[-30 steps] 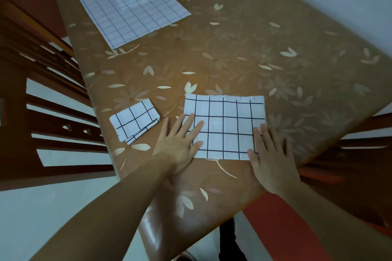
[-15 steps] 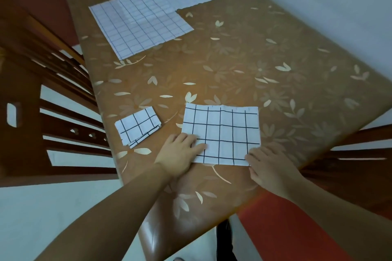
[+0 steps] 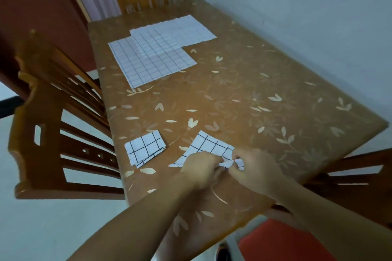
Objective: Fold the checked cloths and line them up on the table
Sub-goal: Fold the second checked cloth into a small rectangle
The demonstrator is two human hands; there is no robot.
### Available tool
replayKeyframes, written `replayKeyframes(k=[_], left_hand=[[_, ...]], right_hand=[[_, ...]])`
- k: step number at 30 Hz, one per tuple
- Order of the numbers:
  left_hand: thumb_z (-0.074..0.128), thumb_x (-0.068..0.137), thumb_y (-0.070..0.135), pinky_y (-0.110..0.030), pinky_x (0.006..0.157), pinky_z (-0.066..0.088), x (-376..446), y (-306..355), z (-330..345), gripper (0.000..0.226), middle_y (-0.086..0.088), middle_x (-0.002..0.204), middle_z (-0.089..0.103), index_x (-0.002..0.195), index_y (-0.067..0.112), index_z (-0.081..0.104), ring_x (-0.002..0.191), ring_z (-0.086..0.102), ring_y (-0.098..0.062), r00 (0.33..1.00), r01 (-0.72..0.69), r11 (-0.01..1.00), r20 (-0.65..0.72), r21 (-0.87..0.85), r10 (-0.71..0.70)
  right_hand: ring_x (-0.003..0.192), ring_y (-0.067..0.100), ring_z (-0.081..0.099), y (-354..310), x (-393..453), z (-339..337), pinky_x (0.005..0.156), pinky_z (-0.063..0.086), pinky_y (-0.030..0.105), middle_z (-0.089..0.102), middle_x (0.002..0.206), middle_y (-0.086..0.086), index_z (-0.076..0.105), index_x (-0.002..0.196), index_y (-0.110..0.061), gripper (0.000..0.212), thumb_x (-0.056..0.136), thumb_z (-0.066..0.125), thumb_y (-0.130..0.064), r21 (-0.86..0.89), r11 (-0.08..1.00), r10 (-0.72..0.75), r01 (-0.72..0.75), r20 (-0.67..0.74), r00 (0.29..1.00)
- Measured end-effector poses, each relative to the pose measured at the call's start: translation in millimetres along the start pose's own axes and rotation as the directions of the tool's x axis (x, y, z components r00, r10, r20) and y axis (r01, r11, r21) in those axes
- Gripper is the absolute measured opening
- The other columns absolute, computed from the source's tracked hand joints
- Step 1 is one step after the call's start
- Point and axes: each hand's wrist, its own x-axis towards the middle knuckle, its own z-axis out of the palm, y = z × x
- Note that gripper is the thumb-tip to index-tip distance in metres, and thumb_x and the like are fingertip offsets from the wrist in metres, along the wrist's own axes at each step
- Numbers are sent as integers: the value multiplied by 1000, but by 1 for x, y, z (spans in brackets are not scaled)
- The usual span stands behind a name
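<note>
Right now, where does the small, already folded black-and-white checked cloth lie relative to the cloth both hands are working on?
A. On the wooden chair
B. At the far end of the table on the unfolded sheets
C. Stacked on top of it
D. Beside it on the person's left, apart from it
D: the small folded black-and-white checked cloth lies flat on the floral brown table, with bare tabletop between it and the cloth being folded, which the left hand and right hand grip.

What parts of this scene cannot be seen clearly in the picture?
- Head view: near edge of the cloth being folded, hidden under the left hand and right hand.
- Finger grips: motion blur.
- Count of flat cloths at the far end: they overlap.
- Layers in the folded cloth: too small.
</note>
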Motion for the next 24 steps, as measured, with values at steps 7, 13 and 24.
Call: replayKeyframes(k=[7, 13, 24], left_hand=[[68, 91, 21, -37, 82, 57, -5, -10, -97, 13, -4, 95, 76, 96, 12, 73, 87, 72, -19, 978, 185, 564, 97, -804, -184], [65, 93, 24, -52, 94, 52, -5, -28, -88, 33, -11, 113, 72, 121, 7, 64, 103, 69, -31, 925, 261, 122, 212, -958, -315], [74, 84, 23, -34, 60, 59, -29, -58, 27, 56, 7, 119, 66, 132, 26, 43, 96, 70, -19, 761, 516, 131, 383, -846, -524]], right_hand=[[115, 6, 54, 8, 39, -82, 98, 43, 32, 58, 124, -11, 52, 132, -28, 74, 67, 74, -55, 632, 727, 268, -270, 101, 958], [106, 30, 67, 23, 30, -57, 92, 50, 48, 70, 117, 8, 60, 124, -15, 53, 78, 59, -41, 751, 204, 170, -628, 605, 778], [90, 24, 68, 45, 10, 51, 67, 55, 35, 69, 106, 7, 64, 108, -12, 19, 89, 65, -11, 537, 424, 465, -729, 562, 684]])
